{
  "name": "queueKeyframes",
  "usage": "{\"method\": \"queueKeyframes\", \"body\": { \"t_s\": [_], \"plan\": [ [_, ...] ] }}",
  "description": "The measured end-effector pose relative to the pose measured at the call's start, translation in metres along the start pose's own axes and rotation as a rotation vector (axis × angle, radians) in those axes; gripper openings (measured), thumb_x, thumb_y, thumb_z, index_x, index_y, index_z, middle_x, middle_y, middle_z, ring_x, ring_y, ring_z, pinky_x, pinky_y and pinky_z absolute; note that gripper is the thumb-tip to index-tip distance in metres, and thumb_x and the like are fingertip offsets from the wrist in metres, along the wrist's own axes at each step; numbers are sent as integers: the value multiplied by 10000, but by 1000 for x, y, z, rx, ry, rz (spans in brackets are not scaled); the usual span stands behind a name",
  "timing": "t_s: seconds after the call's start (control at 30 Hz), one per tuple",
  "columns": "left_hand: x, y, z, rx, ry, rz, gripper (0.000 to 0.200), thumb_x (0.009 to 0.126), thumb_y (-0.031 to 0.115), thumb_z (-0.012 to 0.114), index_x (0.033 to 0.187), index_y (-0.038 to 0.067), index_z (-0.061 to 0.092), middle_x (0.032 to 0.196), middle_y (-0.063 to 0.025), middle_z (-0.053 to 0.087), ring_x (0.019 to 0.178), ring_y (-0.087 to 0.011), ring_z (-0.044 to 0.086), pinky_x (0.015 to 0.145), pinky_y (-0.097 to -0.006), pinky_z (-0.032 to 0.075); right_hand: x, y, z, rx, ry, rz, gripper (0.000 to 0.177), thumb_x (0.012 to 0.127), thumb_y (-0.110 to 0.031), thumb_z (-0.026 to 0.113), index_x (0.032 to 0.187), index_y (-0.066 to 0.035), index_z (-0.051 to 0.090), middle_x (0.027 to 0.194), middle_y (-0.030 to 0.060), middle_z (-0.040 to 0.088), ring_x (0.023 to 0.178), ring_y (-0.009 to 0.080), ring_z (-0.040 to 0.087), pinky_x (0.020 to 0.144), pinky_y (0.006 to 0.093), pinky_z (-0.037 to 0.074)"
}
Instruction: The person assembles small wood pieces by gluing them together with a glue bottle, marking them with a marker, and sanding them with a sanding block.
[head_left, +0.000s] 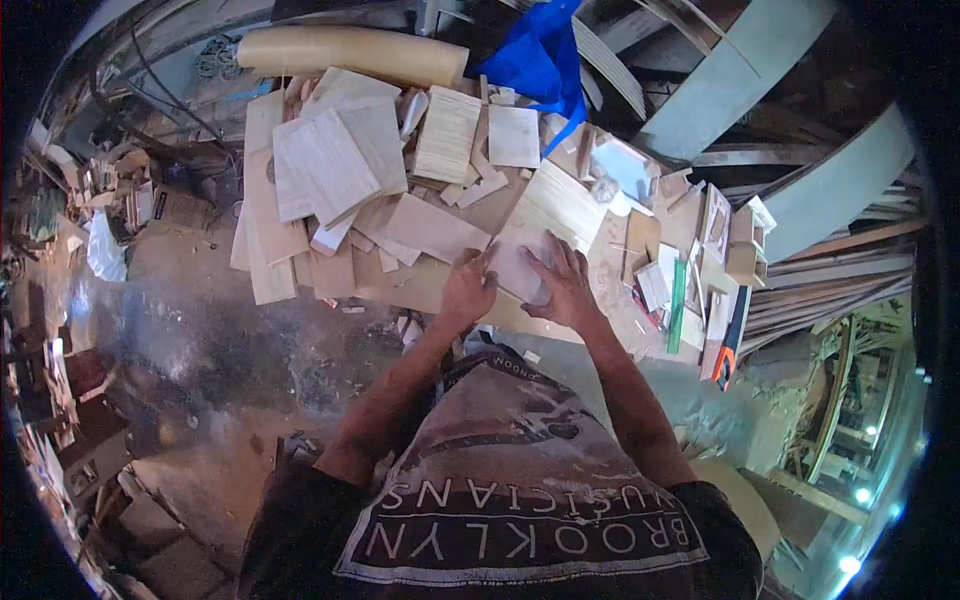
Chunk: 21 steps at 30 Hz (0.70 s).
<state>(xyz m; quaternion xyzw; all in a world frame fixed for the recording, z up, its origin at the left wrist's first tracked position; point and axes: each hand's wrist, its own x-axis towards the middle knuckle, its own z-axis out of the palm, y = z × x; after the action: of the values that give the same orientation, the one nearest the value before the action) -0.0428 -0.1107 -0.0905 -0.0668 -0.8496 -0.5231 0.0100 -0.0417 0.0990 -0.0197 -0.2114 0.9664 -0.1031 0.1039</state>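
A thin pale rectangular panel (518, 274) lies at the front edge of the workbench, between my two hands. My left hand (470, 290) is closed at its left edge, fingers curled, with the fingertips right at the panel. Across its right part rests my right hand (562, 287), thumb and fingers spread apart over the surface. Behind the panel lies a light wood board (560, 200) with visible grain. A flat brownish board (437, 228) sits just beyond my left hand.
Stacked wood squares (325, 165) cover the bench's left side. At the back are a rolled sheet (350, 50) and a blue bag (545, 55). To the right lie a green strip (677, 305) and an orange-and-black handled tool (727, 360). Long planks (840, 200) lean beyond.
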Motion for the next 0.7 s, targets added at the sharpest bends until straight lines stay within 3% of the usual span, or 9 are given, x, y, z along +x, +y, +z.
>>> {"method": "queueKeyframes", "body": {
  "t_s": [0.07,0.2,0.3,0.37,0.4,0.47,0.53,0.7],
  "plan": [
    [13,0,2,-2,-92,39,516,836,132,633,1338,73,525,1007,-174,626,1038,-359,562,926,-499,423,2,-1,0,1,10,-27,1030,580,-439,836,1480,-302,353,1548,208,176,1388,422,255,1099,610,229],
    [26,-22,22,-94,-128,54,566,836,158,638,1377,92,485,1007,-176,627,1051,-380,551,963,-540,379,4,-2,2,-17,-29,17,1059,573,-477,836,1489,-307,332,1567,198,140,1395,438,242,1100,624,222],
    [21,-16,21,-75,-28,78,511,839,158,637,1334,83,535,1006,-182,626,1033,-391,558,933,-518,415,4,-3,2,-11,-56,36,1092,557,-467,856,1494,-309,318,1576,186,125,1408,439,220,1108,631,211],
    [17,-6,19,-135,-3,-157,392,836,169,649,1215,65,637,1014,-170,632,1001,-381,581,878,-477,465,6,-6,0,-19,-77,50,1110,548,-458,867,1497,-311,309,1579,181,119,1416,438,205,1113,633,204],
    [12,-4,21,-140,-1,-158,392,836,169,649,1215,65,637,1014,-170,632,1001,-381,581,878,-477,465,6,-7,1,-19,-84,59,1123,543,-452,874,1499,-303,303,1580,181,113,1423,432,193,1116,635,199],
    [3,1,25,-162,185,-168,269,824,188,671,1061,69,717,1007,-143,637,957,-349,606,811,-441,502,8,-8,0,-27,-93,69,1136,538,-447,881,1501,-296,297,1582,181,108,1429,426,181,1119,638,194],
    [-1,12,19,-161,220,-214,250,821,204,677,1030,77,728,1004,-126,640,946,-333,611,804,-435,506,9,-11,-3,-68,-176,126,1090,587,-521,833,1490,-200,313,1569,210,123,1447,405,137,1140,606,161],
    [-5,23,8,-138,267,-291,230,823,244,678,995,103,736,980,-93,635,933,-302,616,781,-438,513,11,-21,-4,-88,-143,182,1120,563,-494,863,1487,-206,299,1584,184,100,1449,404,142,1129,627,172]
  ]
}}
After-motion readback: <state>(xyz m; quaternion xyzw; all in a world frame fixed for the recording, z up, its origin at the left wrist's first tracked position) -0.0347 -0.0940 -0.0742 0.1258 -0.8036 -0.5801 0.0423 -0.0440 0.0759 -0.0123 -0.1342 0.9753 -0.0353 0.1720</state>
